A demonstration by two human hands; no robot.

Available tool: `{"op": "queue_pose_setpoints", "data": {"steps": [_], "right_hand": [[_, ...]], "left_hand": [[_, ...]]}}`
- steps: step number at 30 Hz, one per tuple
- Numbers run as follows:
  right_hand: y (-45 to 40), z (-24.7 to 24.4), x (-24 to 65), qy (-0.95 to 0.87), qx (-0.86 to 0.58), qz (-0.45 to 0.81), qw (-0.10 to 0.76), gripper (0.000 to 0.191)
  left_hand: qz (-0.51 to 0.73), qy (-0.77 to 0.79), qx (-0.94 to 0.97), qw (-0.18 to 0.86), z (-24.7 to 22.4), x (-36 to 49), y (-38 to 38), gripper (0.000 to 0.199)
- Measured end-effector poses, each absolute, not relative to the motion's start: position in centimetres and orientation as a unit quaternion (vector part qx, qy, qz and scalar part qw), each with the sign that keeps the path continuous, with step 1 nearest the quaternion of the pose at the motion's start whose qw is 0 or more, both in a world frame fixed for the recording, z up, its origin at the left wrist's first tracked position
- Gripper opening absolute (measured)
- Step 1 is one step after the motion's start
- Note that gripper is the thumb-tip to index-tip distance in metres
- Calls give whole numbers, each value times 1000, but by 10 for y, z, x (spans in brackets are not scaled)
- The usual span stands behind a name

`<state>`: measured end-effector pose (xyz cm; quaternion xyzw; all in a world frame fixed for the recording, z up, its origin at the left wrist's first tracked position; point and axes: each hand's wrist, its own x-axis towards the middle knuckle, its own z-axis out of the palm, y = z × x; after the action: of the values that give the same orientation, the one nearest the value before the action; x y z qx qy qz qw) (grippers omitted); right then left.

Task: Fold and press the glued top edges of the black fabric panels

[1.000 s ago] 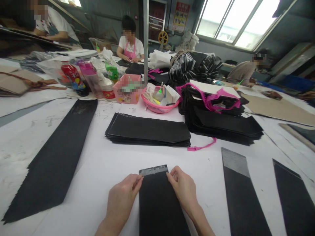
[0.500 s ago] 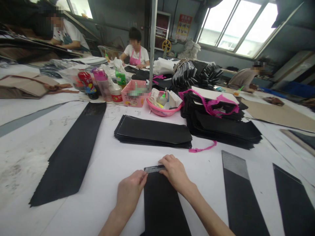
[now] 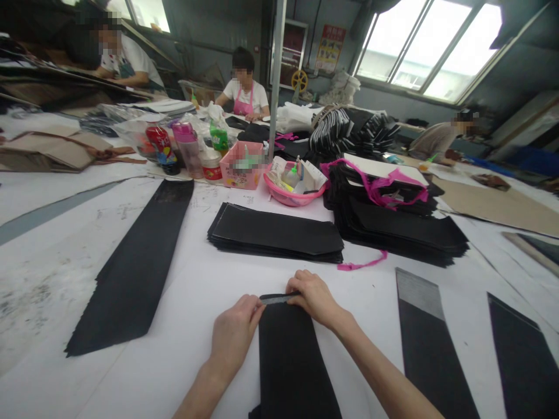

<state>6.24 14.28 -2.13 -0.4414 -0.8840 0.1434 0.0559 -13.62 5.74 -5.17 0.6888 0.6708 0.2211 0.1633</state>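
Note:
In front of me a long black sheet piece lies on the white table, with a narrow grey strip showing along its far edge. My left hand pinches the left corner of that edge between thumb and fingers. At the right end of the edge, my right hand grips it with the fingers bent over the top. The black edge stands slightly raised between the two hands. Just beyond lies a stack of black pieces.
Black pieces lie left and right, one with a grey end. A pink basket, a pink box, bottles and a bigger black stack stand farther back, near a metal pole. Several people sit at tables beyond.
The far edge of the black piece has risen and folds toward me, so less of the grey strip shows. Both hands keep their hold, and the view has shifted slightly.

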Motion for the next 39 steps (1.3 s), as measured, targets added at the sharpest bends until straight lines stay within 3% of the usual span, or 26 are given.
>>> {"op": "queue_pose_setpoints", "data": {"steps": [8,12,15,19,34,39], "right_hand": [[140,-34,72,-889,-417,153,111,11],[140,-36,74,-896,-400,150,123,6],[139,-36,75,-901,-388,146,127,3],[137,-34,75,-910,-371,133,130,18],[132,-43,79,-940,-306,67,134,20],[132,-43,79,-943,-301,59,130,21]], "left_hand": [[153,692,701,72,-53,-134,61,14],[135,635,759,37,-50,-134,67,39],[128,602,787,48,-47,-135,69,33],[120,580,805,33,-48,-137,69,29],[32,495,866,-65,-50,-145,72,49],[3,471,877,-88,-48,-144,74,46]]}}
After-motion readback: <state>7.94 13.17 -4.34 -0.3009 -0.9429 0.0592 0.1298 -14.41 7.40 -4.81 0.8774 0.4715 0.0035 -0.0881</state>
